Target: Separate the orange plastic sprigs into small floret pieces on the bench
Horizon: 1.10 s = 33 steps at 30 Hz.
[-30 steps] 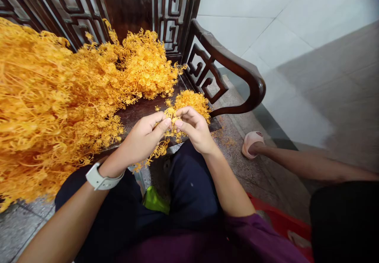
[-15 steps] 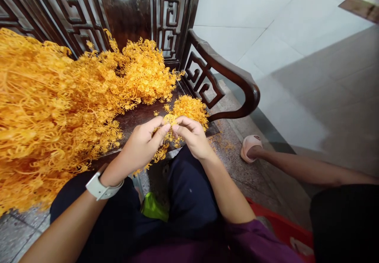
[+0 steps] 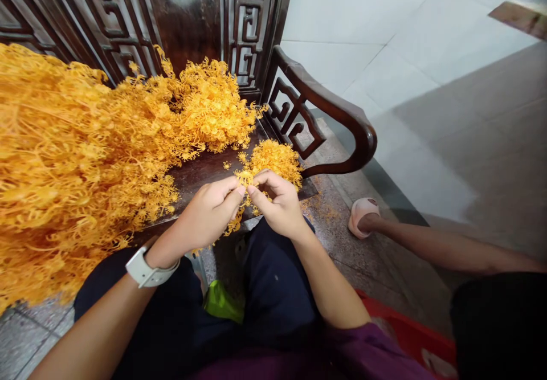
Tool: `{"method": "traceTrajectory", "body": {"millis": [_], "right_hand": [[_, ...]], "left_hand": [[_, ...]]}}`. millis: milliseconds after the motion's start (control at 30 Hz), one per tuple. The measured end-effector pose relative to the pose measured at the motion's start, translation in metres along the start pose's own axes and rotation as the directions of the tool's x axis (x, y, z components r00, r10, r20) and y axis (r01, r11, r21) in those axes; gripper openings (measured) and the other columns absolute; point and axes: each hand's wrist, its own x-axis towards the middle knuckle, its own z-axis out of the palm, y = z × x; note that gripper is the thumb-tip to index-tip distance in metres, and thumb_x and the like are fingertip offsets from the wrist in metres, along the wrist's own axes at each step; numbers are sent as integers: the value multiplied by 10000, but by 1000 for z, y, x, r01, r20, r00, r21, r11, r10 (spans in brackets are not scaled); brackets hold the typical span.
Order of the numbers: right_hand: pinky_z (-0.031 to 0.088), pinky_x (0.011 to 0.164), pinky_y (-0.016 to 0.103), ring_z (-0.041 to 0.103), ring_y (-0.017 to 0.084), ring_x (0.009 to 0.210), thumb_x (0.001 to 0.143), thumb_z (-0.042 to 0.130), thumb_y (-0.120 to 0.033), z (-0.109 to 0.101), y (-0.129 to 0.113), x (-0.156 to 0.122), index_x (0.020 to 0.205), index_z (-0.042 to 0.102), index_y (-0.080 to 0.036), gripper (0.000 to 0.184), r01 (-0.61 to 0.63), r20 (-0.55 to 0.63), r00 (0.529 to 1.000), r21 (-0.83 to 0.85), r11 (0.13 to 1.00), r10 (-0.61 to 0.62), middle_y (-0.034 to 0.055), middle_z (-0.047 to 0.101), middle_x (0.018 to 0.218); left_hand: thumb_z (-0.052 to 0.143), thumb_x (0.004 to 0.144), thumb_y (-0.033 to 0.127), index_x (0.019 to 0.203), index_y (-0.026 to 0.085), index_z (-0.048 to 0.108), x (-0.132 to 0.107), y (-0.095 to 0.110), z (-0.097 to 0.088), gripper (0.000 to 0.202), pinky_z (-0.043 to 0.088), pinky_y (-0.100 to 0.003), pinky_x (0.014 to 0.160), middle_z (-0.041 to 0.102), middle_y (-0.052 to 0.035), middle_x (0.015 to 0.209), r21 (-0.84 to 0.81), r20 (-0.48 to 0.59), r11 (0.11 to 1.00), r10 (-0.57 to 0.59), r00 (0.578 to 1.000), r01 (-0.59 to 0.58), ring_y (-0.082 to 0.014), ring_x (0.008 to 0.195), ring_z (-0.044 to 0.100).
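Observation:
My left hand (image 3: pixel 208 216) and my right hand (image 3: pixel 277 204) meet in front of me, both pinched on one small orange plastic flower sprig (image 3: pixel 237 218) whose tip hangs down between them. A white watch (image 3: pixel 147 271) sits on my left wrist. Just beyond my fingers lies a small heap of orange flower pieces (image 3: pixel 276 160) on the dark wooden bench seat (image 3: pixel 205 169). A very large pile of orange sprigs (image 3: pixel 81 158) covers the bench to my left.
The carved wooden armrest (image 3: pixel 337 119) curves to the right of the small heap. Another person's leg (image 3: pixel 444 249) with a pink slipper (image 3: pixel 362 215) stretches across the stone floor at right. A red basin edge (image 3: pixel 410 329) and a green object (image 3: pixel 224 303) lie near my knees.
My hands have stayed together on the sprig, shifting slightly; my right fingers have curled tighter round its top. The view has tilted a little.

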Motion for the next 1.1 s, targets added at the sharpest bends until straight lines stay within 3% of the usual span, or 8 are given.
{"method": "traceTrajectory", "body": {"millis": [167,333,433,500,567,667,867,1100], "right_hand": [[424,662,286,531,137,706,967,654,-160,7,-1,-1,850,595,-201,137,205,-76,970,-256,945,-231,-9,563,787],[431,674,291,540,144,711,965,626,-184,-2,13,9,824,590,-199,146,243,-63,953,-425,872,-296,1,577,777],[418,660,296,517,141,655,920,593,-211,-34,45,22,746,552,-209,178,7,-336,915,-539,842,-223,-5,577,735],[421,657,302,526,154,652,918,575,-266,-58,70,27,763,556,-210,166,-276,-595,800,-484,831,-81,2,591,724],[449,693,316,579,175,696,925,591,-327,-74,90,27,800,610,-192,184,-384,-526,843,-447,808,110,38,662,771],[462,702,316,623,185,697,856,703,-352,-80,105,19,791,673,-171,195,-396,-319,909,-463,793,268,61,719,776],[425,654,289,593,157,631,800,756,-348,-74,104,11,817,693,-166,194,-404,-198,915,-481,778,352,42,732,748],[389,611,274,509,149,611,894,649,-444,-73,108,12,918,717,-149,304,-419,-227,908,-448,790,353,30,674,704]], "left_hand": [[436,1066,276,726,213,415,4,-7,7,346,241,-342,637,455,33,658,102,-55,994,53,997,-47,-139,617,417],[441,1062,244,751,221,387,0,-2,13,317,176,-376,643,409,37,635,286,-96,953,129,987,-96,-143,576,376],[427,1075,257,709,215,356,-12,7,14,376,180,-377,642,406,35,616,205,2,965,168,986,-165,-136,575,398],[418,1082,261,722,214,368,-16,9,13,367,184,-373,643,415,37,621,174,24,968,182,983,-183,-136,581,406],[423,1084,282,758,220,390,-14,6,10,334,175,-371,639,410,40,621,215,-6,965,155,988,-151,-140,571,394],[443,1081,326,777,223,406,-4,-3,3,323,161,-367,632,416,38,614,290,-36,953,99,994,-84,-146,559,390],[470,1074,359,768,222,427,-1,-5,-5,337,170,-356,609,431,41,586,292,-96,955,91,991,-60,-140,533,383],[469,1073,361,769,211,463,-3,-7,-6,340,184,-353,609,437,43,602,261,-69,964,61,996,-41,-131,559,381]]}}
